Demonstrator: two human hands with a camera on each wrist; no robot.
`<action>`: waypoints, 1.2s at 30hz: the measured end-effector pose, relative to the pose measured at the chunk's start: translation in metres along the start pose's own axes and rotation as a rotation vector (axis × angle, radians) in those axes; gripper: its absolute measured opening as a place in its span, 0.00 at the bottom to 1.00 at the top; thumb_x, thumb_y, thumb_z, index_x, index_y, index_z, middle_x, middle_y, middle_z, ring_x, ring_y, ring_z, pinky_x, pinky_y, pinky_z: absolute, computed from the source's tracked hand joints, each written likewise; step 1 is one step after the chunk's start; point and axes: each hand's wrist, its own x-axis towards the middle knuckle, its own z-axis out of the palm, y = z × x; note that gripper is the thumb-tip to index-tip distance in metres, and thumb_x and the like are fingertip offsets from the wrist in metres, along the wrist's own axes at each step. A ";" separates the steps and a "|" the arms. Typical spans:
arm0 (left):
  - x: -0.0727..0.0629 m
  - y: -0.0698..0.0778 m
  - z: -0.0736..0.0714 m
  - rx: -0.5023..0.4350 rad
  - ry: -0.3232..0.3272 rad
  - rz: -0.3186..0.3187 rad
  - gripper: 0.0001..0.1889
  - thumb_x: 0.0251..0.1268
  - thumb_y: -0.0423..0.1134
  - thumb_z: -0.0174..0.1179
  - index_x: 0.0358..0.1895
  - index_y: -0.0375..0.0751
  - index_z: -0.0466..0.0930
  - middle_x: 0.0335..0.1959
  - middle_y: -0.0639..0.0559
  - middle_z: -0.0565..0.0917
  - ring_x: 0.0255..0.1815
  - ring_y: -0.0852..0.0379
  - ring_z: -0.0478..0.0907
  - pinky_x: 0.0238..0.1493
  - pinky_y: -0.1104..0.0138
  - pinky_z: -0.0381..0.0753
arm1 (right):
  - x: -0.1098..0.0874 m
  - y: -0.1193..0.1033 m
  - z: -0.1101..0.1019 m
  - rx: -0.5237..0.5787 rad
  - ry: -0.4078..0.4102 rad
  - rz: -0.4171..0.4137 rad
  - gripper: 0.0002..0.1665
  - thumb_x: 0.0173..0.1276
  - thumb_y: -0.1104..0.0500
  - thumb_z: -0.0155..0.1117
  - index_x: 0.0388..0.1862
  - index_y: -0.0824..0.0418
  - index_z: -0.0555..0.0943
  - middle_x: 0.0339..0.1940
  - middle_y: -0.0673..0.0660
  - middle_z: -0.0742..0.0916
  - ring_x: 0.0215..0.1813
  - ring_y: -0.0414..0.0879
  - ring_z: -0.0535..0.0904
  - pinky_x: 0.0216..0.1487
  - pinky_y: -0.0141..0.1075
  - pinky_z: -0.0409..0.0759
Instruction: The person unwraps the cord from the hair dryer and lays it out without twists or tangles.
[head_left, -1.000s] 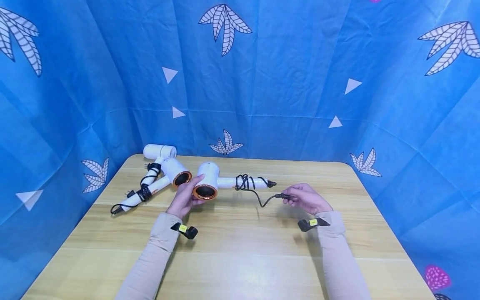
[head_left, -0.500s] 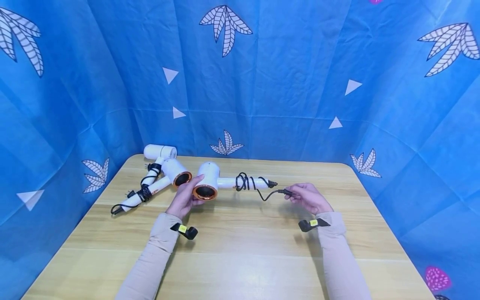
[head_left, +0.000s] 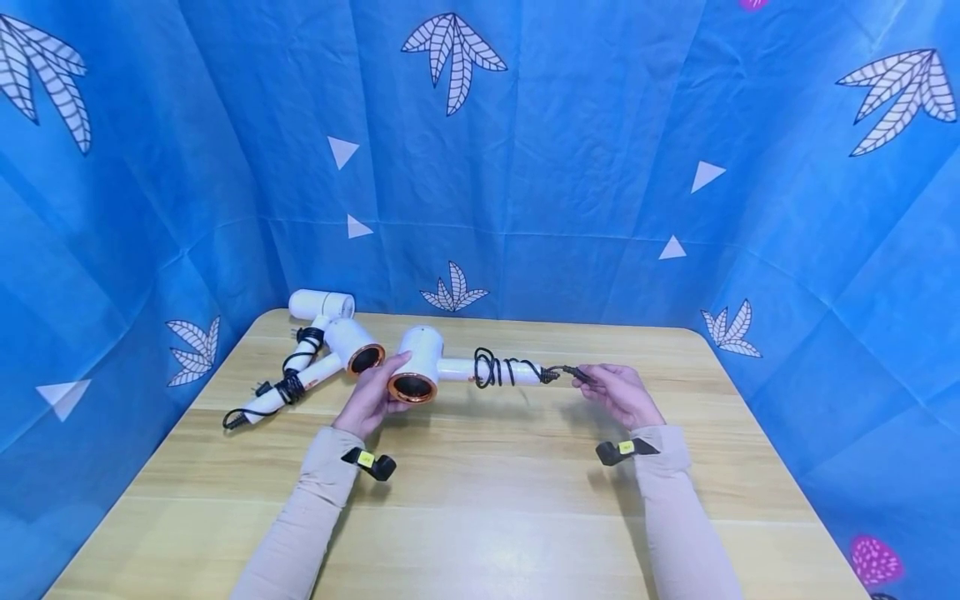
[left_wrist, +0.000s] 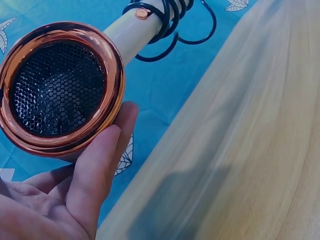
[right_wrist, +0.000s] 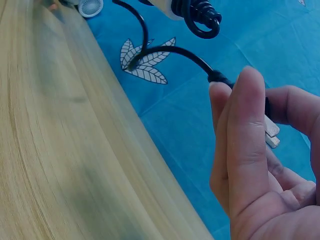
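Can see, L of the held dryer [head_left: 422, 350] & resting on the wood table [head_left: 480, 508], a plain white dryer [head_left: 309, 304] at back and a copper-rimmed dryer [head_left: 347, 340] nearer, both wound w/ black cord [head_left: 290, 387]. Overlapping in head view; can't tell if touching. At the held dryer's L side, clamping its head w/ L hand [head_left: 370, 397], curling thumb & fingers round close to the copper rim [left_wrist: 115, 85]. As for the held dryer, raised above the table w/ handle [head_left: 455, 369] pointing R & wrapped in loops of black cable [head_left: 485, 368]. Backed by a blue curtain [head_left: 585, 100] printed w/ white leaves & triangles. Past the held dryer's handle tip, can follow the cable in a short bend to the plug [head_left: 579, 373]. Just R of the held dryer, pinching that plug b/w thumb & fingers of R hand [head_left: 620, 393]. In R wrist view, showing prongs [right_wrist: 271, 127] past the fingers, w/ plug body mostly hidden.
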 end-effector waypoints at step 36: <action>-0.001 -0.004 -0.002 0.041 -0.005 -0.005 0.36 0.74 0.56 0.60 0.71 0.30 0.65 0.37 0.54 0.88 0.32 0.60 0.89 0.33 0.69 0.90 | -0.011 -0.022 0.023 0.093 0.049 -0.159 0.10 0.78 0.64 0.59 0.38 0.58 0.87 0.32 0.55 0.92 0.36 0.39 0.90 0.42 0.25 0.88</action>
